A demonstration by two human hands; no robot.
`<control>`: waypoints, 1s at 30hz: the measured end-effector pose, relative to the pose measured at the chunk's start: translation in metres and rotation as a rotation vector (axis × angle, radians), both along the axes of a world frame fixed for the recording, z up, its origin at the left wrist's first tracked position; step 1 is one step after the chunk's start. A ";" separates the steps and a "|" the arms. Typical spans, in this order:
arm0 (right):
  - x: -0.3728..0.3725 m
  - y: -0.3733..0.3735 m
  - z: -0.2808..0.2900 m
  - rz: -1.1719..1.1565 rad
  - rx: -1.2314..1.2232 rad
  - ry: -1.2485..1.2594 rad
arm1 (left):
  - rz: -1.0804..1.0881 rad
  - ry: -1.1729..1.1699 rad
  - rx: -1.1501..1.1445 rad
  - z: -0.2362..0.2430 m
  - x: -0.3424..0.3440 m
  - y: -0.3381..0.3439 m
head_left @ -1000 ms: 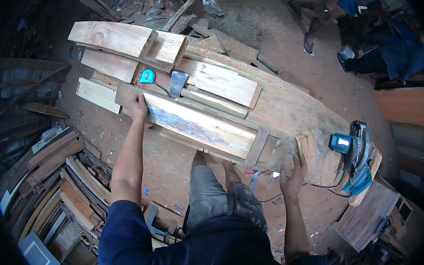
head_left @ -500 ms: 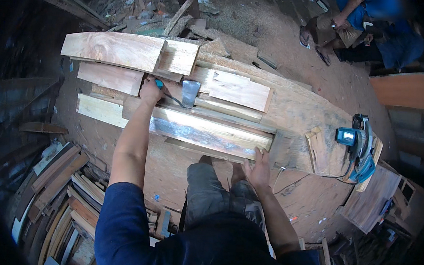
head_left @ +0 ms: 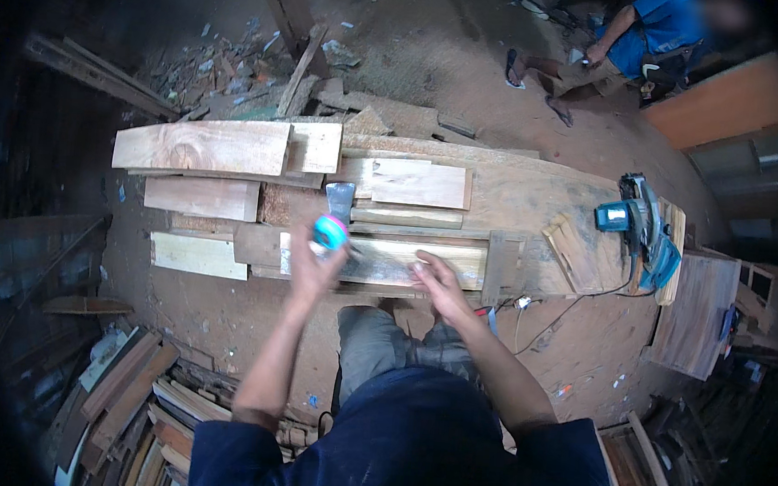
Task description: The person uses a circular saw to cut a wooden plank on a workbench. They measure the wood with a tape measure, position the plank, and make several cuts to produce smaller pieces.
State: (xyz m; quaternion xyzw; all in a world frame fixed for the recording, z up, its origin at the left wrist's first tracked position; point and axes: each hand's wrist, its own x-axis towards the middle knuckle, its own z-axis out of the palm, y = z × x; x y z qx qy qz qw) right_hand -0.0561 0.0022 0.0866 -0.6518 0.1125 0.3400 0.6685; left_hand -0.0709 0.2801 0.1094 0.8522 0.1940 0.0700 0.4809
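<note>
My left hand [head_left: 313, 274], blurred by motion, is closed round a small round turquoise and pink tape measure [head_left: 330, 231]. It is over the left part of a pale board [head_left: 384, 259] on the near side of the workbench. My right hand [head_left: 441, 286] is at the near edge of that board, right of its middle, with fingers apart and nothing seen in them. Whether its fingertips touch the wood I cannot tell. Just beyond my left hand lies a grey metal axe head [head_left: 340, 202]; its handle is not clearly visible.
Several planks [head_left: 203, 145] lie at the bench's left and middle. A teal circular saw [head_left: 644, 227] with a cable stands at the right end near a small wooden piece [head_left: 571, 254]. Offcuts [head_left: 130, 396] are piled at lower left. Another person [head_left: 655, 37] sits at upper right.
My left hand has drawn back toward me and to the right, bringing the tape measure over the board. My right hand has moved left from the board's right end. The view has shifted.
</note>
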 end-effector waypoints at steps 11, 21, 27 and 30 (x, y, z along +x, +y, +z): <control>-0.019 0.000 0.024 0.176 0.048 -0.168 | 0.157 0.594 -1.238 -0.009 -0.076 -0.101; -0.009 -0.047 0.034 0.657 -0.456 -0.216 | 0.220 0.310 -0.811 -0.057 -0.088 -0.027; 0.017 -0.151 -0.019 0.688 -0.399 -0.305 | 0.746 0.042 -0.645 -0.099 -0.074 0.085; 0.033 -0.135 -0.016 0.673 -0.442 -0.168 | 0.741 0.144 -0.511 -0.132 -0.110 0.142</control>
